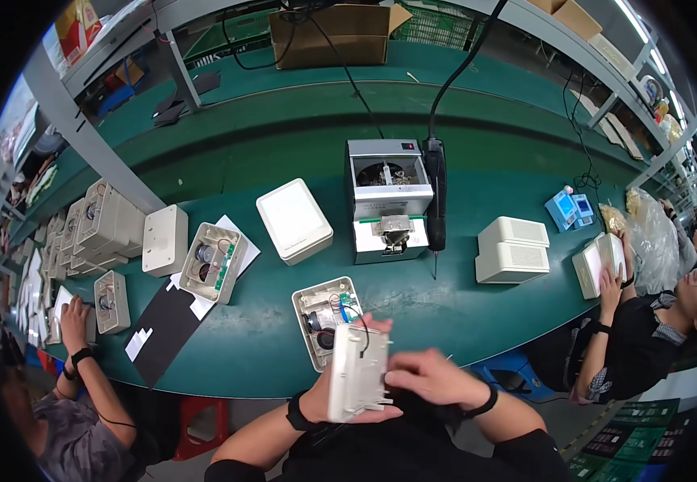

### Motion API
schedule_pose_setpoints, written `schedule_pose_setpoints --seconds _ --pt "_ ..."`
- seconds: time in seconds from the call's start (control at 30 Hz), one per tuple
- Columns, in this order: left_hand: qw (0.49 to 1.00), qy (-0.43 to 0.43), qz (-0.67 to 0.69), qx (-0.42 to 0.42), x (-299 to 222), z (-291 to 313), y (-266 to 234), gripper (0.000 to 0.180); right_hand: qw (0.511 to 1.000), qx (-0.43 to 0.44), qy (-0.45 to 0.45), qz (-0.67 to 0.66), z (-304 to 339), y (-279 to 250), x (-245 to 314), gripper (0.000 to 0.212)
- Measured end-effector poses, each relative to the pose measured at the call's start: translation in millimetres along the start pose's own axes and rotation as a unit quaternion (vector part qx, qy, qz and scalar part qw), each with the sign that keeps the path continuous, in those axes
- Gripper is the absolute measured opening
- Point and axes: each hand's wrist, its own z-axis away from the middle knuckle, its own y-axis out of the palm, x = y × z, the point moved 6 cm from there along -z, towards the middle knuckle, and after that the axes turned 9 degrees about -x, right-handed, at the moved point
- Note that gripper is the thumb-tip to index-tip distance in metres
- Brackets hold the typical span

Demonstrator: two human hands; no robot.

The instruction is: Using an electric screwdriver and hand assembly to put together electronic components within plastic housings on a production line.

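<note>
My left hand [318,394] grips an off-white plastic housing cover [362,371], tilted up so that its ribbed inner side with small posts shows. A short black wire hangs over the cover's upper part. At the cover's right edge is my right hand [437,377], its fingers bent together and the fingertips close to the edge; what they hold, if anything, is hidden. Just beyond the cover, an open housing base [326,301] lies on the green bench, with a green circuit board, wires and round black parts inside. The cover hides its near right corner.
A screw feeder [390,201] stands ahead, an electric screwdriver [435,193] upright beside it. Closed housings [513,251] sit to the right; another open base [212,263] and a black sheet [173,329] lie left. Co-workers sit at both sides, one handling a housing [591,269].
</note>
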Motion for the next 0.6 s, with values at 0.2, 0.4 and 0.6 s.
schedule_pose_setpoints --seconds 0.2,0.4,0.6 --pt "0.959 -0.001 -0.28 0.045 -27 -4 -8 0.133 0.947 -0.199 -0.25 0.02 -10 -34 72 0.024" --pt "0.966 -0.075 -0.246 0.031 -33 3 -35 0.12 0.959 -0.138 -0.248 -0.004 -12 -9 85 0.023" --pt "0.921 -0.249 0.234 -0.187 9 45 -62 0.093 0.921 -0.058 -0.179 -0.342 -15 36 72 0.024"
